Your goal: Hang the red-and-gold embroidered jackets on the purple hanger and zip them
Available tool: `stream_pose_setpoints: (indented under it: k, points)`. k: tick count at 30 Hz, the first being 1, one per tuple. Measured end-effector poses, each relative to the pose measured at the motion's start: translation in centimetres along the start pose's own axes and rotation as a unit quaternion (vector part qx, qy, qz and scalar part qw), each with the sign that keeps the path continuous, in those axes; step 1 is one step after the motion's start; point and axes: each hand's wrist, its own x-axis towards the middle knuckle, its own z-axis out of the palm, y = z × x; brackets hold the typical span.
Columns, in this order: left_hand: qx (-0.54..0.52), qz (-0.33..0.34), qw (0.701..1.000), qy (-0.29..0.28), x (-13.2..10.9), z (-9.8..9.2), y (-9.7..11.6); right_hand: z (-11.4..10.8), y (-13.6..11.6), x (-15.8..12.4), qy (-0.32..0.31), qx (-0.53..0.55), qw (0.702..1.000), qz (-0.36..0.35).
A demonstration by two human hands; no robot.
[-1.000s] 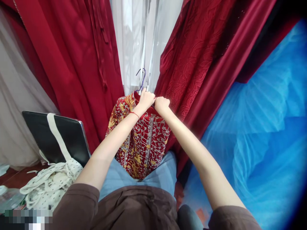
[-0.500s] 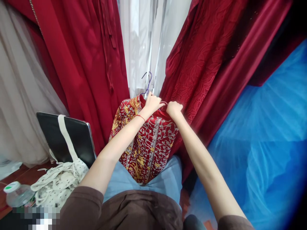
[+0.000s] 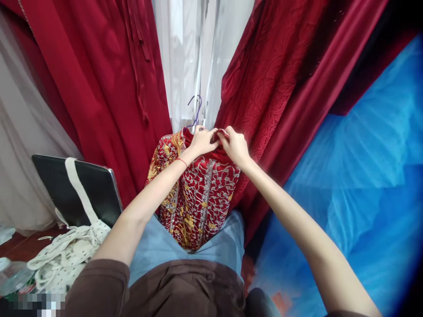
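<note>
A red jacket-like garment (image 3: 191, 193) with gold and silver embroidery hangs against my lap, on a purple wire hanger (image 3: 199, 110) whose hook sticks up above it. At its top edge my left hand (image 3: 203, 141) is closed, fingers on the red fabric near the hanger's neck. My right hand (image 3: 235, 146) pinches a thin red strip of the garment's edge between thumb and fingers. The two hands almost meet at that strip. My left hand covers part of the garment's neckline and the lower part of the hanger.
Red gowns hang on the left (image 3: 82, 79) and right (image 3: 264, 88), with a white curtain (image 3: 178, 48) between them. Blue tulle (image 3: 363, 198) spreads at the right. A black chair back (image 3: 79, 193) with a white strap, a dotted cloth bag (image 3: 69, 251) and a plastic bottle (image 3: 16, 277) are at left.
My right hand has moved in toward my left hand and turned, its thumb now on the red strip. The whole view has shifted slightly, so the surroundings sit further left.
</note>
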Motion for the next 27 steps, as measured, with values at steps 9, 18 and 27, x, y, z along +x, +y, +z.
stream_pose_setpoints:
  k: [9,18,27]
  points:
    - [-0.099,-0.046,0.992,0.06,0.0,0.3,-0.9,-2.1,-0.4,-1.0,-0.068,-0.152,0.984,0.063]
    - [-0.106,-0.064,0.992,0.017,0.4,-1.0,-0.6,-4.8,4.3,-4.0,0.011,-0.145,0.978,0.149]
    - [-0.005,0.043,0.997,-0.062,-1.0,-0.2,0.3,-3.7,-0.5,-7.0,0.058,-0.173,0.983,0.016]
